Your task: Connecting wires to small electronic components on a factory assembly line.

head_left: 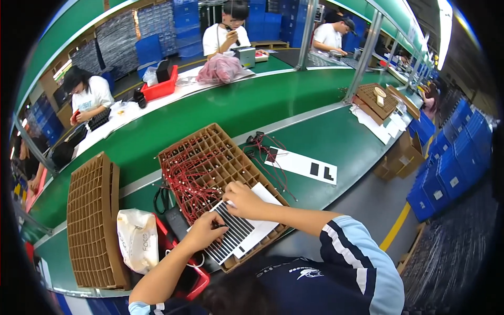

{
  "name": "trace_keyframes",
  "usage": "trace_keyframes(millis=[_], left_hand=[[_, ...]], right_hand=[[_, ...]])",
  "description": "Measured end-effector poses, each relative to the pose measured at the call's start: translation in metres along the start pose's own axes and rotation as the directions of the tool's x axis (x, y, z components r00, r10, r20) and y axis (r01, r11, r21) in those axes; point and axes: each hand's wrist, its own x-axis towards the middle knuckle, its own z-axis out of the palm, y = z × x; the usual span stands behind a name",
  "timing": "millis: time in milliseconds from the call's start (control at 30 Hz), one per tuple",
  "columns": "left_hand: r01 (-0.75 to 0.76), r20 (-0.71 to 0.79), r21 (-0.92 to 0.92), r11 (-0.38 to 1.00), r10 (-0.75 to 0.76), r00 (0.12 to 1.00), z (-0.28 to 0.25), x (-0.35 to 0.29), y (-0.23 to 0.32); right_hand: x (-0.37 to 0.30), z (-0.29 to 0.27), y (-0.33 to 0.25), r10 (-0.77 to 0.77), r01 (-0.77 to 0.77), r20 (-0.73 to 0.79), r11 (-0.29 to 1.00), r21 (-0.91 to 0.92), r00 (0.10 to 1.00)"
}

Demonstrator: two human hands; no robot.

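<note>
Striped sheet (pixel 236 235) at five o'clock on the cardboard tray (pixel 242 169).
Probably light, bendy; best held by its edges. Left hand (pixel 206 231) and right hand (pixel 244 201) are over it, each grip's closure unclear.

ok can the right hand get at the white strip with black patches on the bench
Probably yes: the right hand is over the brown divided tray, and the white strip lies beyond the tray's right edge, mostly uncovered, though thin red wires trail by its left end.
</note>
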Motion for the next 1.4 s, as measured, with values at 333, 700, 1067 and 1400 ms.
trace_keyframes(millis=[333, 700, 1067, 1400], left_hand=[[-0.145, -0.107, 0.290, 0.946, 0.183, 0.977, 0.003, -0.018, 0.001], [-0.184, -0.158, 0.392, 0.901, 0.262, 0.952, 0.002, -0.008, -0.005], [0.060, -0.106, -0.045, 0.997, -0.065, 0.992, -0.003, -0.010, 0.010], [-0.276, -0.278, -0.513, 0.813, 0.147, 0.949, -0.021, -0.036, 0.079]], right_hand=[[-0.005, -0.009, -0.012, 0.063, -0.065, 0.024, 0.993, 0.095, 0.998], [-0.002, -0.041, 0.014, 0.232, -0.321, 0.228, 0.776, 0.543, 0.946], [0.010, -0.135, -0.005, 0.335, -0.278, 0.112, 0.503, 0.819, 0.936], [0.040, -0.127, -0.073, -0.003, -0.132, 0.214, 0.780, 0.612, 0.977]])
